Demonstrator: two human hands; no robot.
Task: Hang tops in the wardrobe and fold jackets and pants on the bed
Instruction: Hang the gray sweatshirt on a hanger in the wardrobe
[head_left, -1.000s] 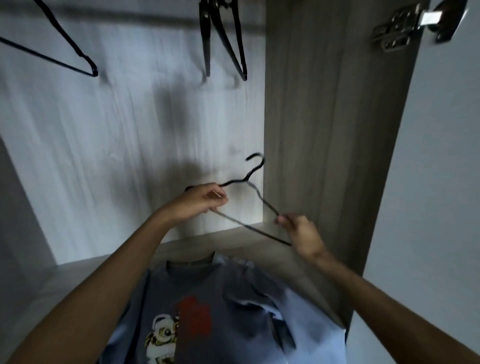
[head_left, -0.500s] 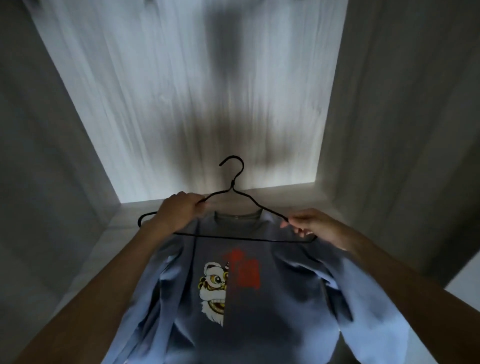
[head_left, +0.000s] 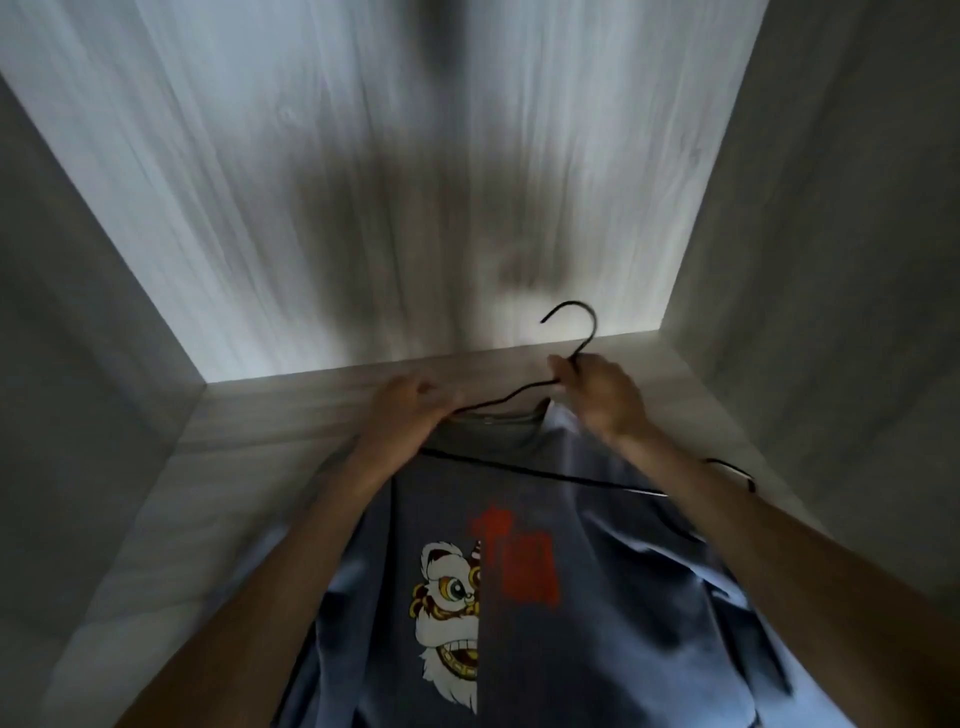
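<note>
**Hanger over the shirt's neck**

The pale wood-grain wardrobe (head_left: 363, 208) rises beyond my fingers, its floor board running under them and its grey side walls standing out to either side. The blue-grey T-shirt with a lion-dance print and red characters (head_left: 597, 597) lies on that board. It spreads from my fingertips back under my forearms, with the collar just below my knuckles. The thin black wire hanger (head_left: 519, 470) sits above it, bottom bar crossing the chest behind my wrists and hook poking up past my right fingers. My right hand (head_left: 597, 395) pinches the wire at the hook's base. My left hand (head_left: 410, 410) is blurred, fingers curled over the hanger's left slope at the collar.
</note>
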